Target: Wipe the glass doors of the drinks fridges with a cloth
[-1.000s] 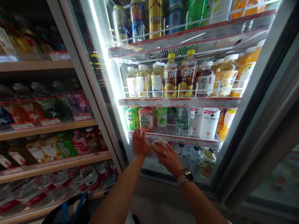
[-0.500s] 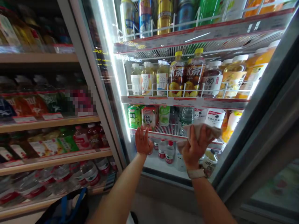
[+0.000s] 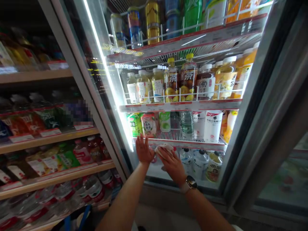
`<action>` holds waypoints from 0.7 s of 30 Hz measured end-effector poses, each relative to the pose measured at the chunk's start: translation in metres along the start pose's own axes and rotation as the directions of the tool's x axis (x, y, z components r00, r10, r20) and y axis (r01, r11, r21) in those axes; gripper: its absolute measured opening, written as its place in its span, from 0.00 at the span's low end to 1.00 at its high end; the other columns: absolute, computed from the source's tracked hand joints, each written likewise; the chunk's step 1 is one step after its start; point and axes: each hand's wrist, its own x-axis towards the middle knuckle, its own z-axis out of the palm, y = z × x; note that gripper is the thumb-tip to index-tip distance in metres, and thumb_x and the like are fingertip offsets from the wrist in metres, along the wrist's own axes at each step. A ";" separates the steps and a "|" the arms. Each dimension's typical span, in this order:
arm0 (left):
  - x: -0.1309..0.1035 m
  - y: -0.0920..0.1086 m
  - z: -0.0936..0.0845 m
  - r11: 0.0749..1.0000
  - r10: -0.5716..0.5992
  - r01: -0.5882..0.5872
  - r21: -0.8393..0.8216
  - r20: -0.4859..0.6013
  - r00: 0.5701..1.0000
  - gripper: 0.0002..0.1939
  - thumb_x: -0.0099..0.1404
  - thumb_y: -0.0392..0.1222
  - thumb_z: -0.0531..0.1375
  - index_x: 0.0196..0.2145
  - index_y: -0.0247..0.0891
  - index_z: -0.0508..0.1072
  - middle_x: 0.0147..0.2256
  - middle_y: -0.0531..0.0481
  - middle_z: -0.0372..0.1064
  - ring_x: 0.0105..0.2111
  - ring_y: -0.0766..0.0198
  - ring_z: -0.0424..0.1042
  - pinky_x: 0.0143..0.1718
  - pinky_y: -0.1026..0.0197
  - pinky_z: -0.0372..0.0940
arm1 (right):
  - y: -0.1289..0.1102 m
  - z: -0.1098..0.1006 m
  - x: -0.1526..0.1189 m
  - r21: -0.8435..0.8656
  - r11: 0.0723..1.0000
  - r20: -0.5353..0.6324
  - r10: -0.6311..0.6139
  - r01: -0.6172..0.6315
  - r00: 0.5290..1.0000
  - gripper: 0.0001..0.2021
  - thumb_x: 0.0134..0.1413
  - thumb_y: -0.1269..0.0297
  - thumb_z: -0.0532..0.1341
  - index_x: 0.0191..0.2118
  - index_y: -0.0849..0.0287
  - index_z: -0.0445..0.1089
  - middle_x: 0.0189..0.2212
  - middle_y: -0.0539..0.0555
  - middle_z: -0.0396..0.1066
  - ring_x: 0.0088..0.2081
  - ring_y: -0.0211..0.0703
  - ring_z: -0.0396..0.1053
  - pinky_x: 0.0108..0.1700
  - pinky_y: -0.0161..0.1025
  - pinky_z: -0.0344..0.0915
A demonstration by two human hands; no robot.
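Note:
My left hand [image 3: 144,149] lies flat with its fingers stretched upward, seemingly against the glass front [image 3: 166,171] of a lit drinks cooler. Close beside it on the right, my right hand [image 3: 173,163] presses a pale cloth [image 3: 166,148] to the glass. Part of the cloth is hidden under the fingers. A watch [image 3: 192,182] is on my right wrist. Behind the hands runs the lower shelf edge [image 3: 183,142], with a pink-labelled bottle [image 3: 149,125] and a green-labelled bottle [image 3: 135,124] standing above it.
Bottles [image 3: 172,83] and cans [image 3: 153,22] fill the cooler's upper shelves. Several bottles [image 3: 201,163] stand on its floor. A dark door frame [image 3: 255,106] borders the right. At left, wooden shelves [image 3: 60,168] hold more drinks; a bag with blue straps [image 3: 84,218] sits low in front.
My right hand has swept the cloth left and slightly down across the glass, up to my left hand. My left hand stays nearly in place. The view has shifted a little.

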 end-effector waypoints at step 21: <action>0.001 0.016 -0.023 0.978 -0.170 0.184 -0.102 0.135 0.976 0.31 0.70 0.47 0.48 0.67 0.36 0.50 0.69 0.38 0.44 0.69 0.51 0.41 0.66 0.41 0.48 | -0.026 -0.032 0.031 0.393 0.911 -0.342 0.271 -0.125 0.900 0.34 0.58 0.81 0.50 0.67 0.48 0.53 0.67 0.56 0.53 0.66 0.52 0.56 0.61 0.53 0.65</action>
